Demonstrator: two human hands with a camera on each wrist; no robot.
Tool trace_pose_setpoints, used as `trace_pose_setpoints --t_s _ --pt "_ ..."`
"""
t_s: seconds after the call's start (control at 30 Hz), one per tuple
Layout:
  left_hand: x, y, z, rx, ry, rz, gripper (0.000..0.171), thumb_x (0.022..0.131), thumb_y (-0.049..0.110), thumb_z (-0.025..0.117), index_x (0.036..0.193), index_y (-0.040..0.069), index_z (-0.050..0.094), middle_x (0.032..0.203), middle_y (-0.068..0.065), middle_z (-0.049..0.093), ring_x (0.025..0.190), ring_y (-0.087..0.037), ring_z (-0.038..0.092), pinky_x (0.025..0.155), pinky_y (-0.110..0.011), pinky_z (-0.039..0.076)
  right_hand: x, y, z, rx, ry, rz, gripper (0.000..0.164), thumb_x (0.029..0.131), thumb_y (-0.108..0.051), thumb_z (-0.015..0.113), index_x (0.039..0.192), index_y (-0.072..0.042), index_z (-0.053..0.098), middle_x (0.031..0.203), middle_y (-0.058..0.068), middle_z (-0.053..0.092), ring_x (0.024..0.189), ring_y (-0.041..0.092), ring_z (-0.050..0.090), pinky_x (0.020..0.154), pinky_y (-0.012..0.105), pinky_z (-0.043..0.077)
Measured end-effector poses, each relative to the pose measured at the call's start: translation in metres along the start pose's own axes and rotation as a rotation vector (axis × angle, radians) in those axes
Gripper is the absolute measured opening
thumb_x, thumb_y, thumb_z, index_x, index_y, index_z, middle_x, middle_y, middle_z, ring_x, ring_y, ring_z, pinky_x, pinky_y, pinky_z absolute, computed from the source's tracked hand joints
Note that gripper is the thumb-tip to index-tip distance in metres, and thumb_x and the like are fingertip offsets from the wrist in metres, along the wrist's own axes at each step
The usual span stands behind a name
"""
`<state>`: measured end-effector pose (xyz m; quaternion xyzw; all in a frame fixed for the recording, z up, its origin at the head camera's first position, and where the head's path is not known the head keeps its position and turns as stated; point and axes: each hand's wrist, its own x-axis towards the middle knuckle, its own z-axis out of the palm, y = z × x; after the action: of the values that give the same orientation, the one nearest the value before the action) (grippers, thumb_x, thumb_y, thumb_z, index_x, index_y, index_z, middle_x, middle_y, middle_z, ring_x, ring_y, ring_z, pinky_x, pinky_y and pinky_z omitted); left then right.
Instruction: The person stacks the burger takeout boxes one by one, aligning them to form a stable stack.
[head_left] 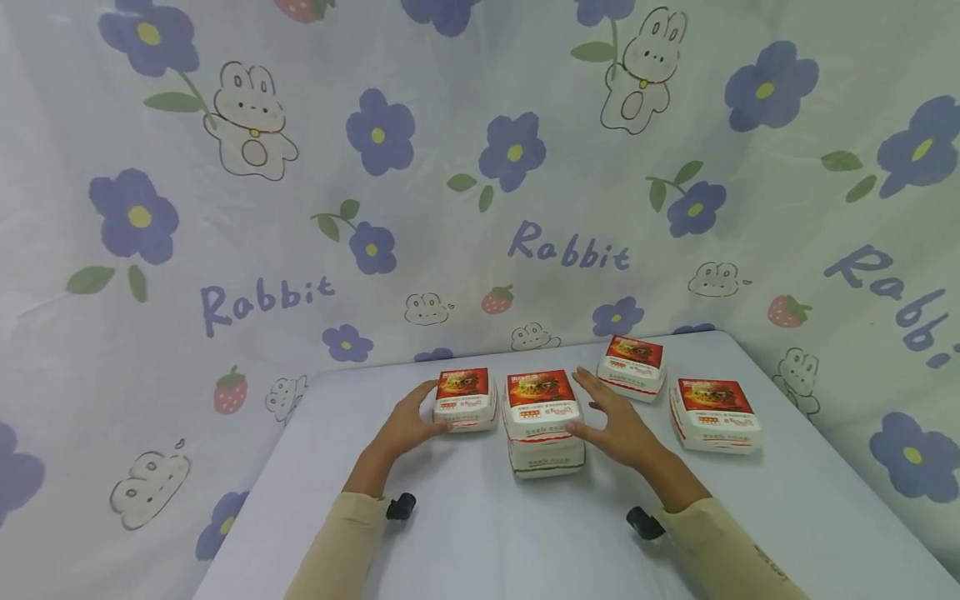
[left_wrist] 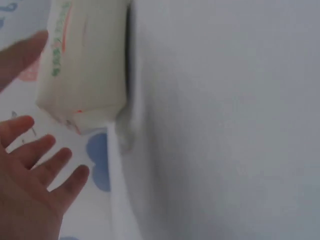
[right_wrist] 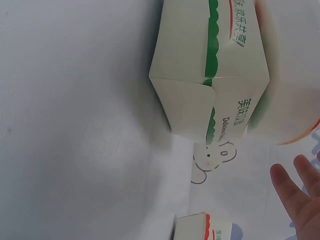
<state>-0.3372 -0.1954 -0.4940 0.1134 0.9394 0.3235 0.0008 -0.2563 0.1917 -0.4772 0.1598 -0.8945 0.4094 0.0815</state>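
A burger box with a red picture lid sits on the table at the left of the group. My left hand is at its left side, fingers spread, thumb near its front corner; the left wrist view shows the fingertips off the box. In the middle, another red-lidded burger box rests on top of a green-trimmed burger box. Beside the right side of the upper box is my right hand, its fingers extended and apart. Whether its thumb touches the upper box, I cannot tell.
Two more red-lidded boxes stand at the right, one farther back and one nearer. All sit on a white-covered table. Behind hangs a curtain printed with rabbits and flowers.
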Motion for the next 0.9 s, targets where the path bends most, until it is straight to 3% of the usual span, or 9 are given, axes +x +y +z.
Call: trace_pose_setpoints --t_s 0.17,0.27,0.4,0.5,0.63,0.9 --pt "0.014 -0.013 0.005 -0.098 -0.07 -0.095 0.117 0.064 0.06 0.083 0.157 0.022 0.022 0.158 -0.015 0.025 0.134 -0.045 0.036 0.104 -0.063 0.032 0.001 -0.001 0.002 -0.002 0.003 -0.007 0.093 0.079 -0.066 0.066 0.155 -0.03 0.026 0.161 0.001 0.019 0.127 0.04 0.048 0.095 0.055 0.046" --pt "0.021 -0.013 0.006 -0.142 -0.082 -0.076 0.122 0.061 0.056 0.085 0.157 0.022 0.018 0.159 -0.014 0.021 0.135 -0.046 0.034 0.105 -0.064 0.029 0.002 -0.002 0.002 0.008 0.013 -0.013 0.092 0.079 -0.064 0.068 0.155 -0.029 0.027 0.161 0.0 0.019 0.127 0.041 0.047 0.095 0.056 0.046" --pt "0.032 -0.013 0.01 -0.116 -0.085 -0.025 0.128 0.059 0.056 0.087 0.158 0.019 0.015 0.161 -0.011 0.015 0.142 -0.041 0.021 0.11 -0.062 0.021 0.003 -0.004 0.001 0.027 0.012 -0.009 0.092 0.079 -0.061 0.07 0.155 -0.03 0.027 0.161 -0.001 0.019 0.129 0.04 0.046 0.096 0.056 0.045" --pt "0.037 -0.012 0.015 -0.113 -0.101 -0.028 0.132 0.056 0.059 0.087 0.158 0.02 0.012 0.162 -0.007 0.012 0.145 -0.037 0.014 0.111 -0.061 0.018 0.004 -0.005 0.001 0.033 0.002 -0.012 0.093 0.08 -0.06 0.07 0.155 -0.029 0.026 0.161 0.0 0.018 0.128 0.041 0.046 0.096 0.057 0.045" --pt "0.036 -0.01 0.019 -0.132 -0.094 -0.041 0.134 0.052 0.061 0.087 0.158 0.02 0.015 0.161 -0.009 0.015 0.144 -0.038 0.016 0.109 -0.064 0.02 0.004 -0.005 0.0 0.038 -0.007 -0.017 0.092 0.081 -0.059 0.07 0.155 -0.029 0.025 0.161 0.0 0.017 0.128 0.042 0.046 0.096 0.057 0.045" --pt "0.027 -0.006 0.02 -0.045 -0.086 0.004 0.129 0.056 0.057 0.088 0.157 0.014 0.019 0.162 -0.013 0.009 0.145 -0.039 0.011 0.11 -0.063 0.018 0.004 -0.005 0.0 0.034 0.005 -0.016 0.091 0.08 -0.06 0.069 0.155 -0.031 0.026 0.161 0.0 0.018 0.127 0.042 0.047 0.096 0.059 0.044"
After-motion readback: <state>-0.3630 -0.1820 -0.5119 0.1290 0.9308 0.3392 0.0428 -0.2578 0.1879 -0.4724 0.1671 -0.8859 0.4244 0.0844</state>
